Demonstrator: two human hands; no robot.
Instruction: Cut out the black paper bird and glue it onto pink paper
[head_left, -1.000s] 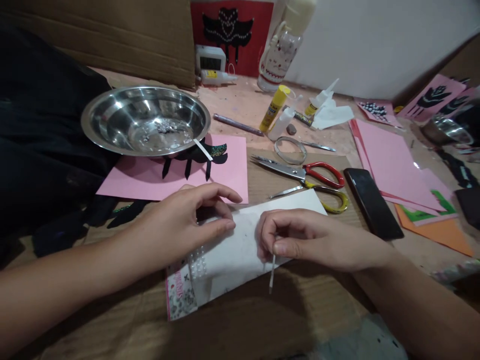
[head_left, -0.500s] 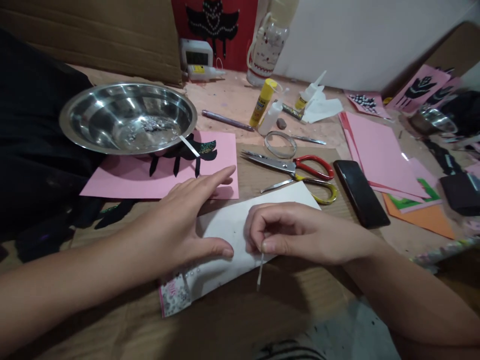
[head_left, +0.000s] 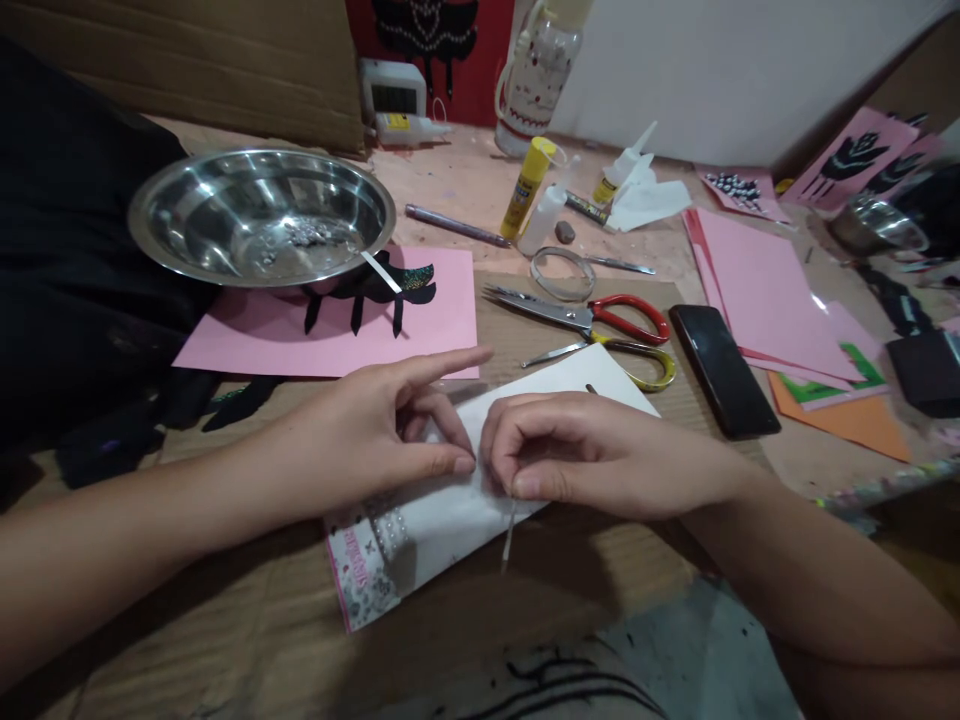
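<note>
My right hand [head_left: 577,455] pinches a thin whitish strip [head_left: 508,540] between thumb and fingers, its end hanging down over the cardboard. Close to it, my left hand [head_left: 397,425] has thumb and a bent finger pressed together while the index finger points out; what lies between them, if anything, is too small to make out. Beneath both hands lies a white sticker sheet [head_left: 450,545] with a pink printed end and rows of pearl-like beads. Behind my left hand, a pink sheet [head_left: 450,350] bears a black cut-out [head_left: 397,285] with glitter.
A steel bowl [head_left: 165,240] holding small silvery bits stands partly over the pink sheet. Scissors [head_left: 570,315], a phone [head_left: 724,370], a glue stick [head_left: 527,187] and a glue bottle [head_left: 541,222] lie or stand farther back. Pink sheets [head_left: 780,290] are stacked at right.
My left hand's thumb and a finger have come together from a spread pose, closer to my right hand. My right hand still pinches the strip. The sheet's printed end shows more.
</note>
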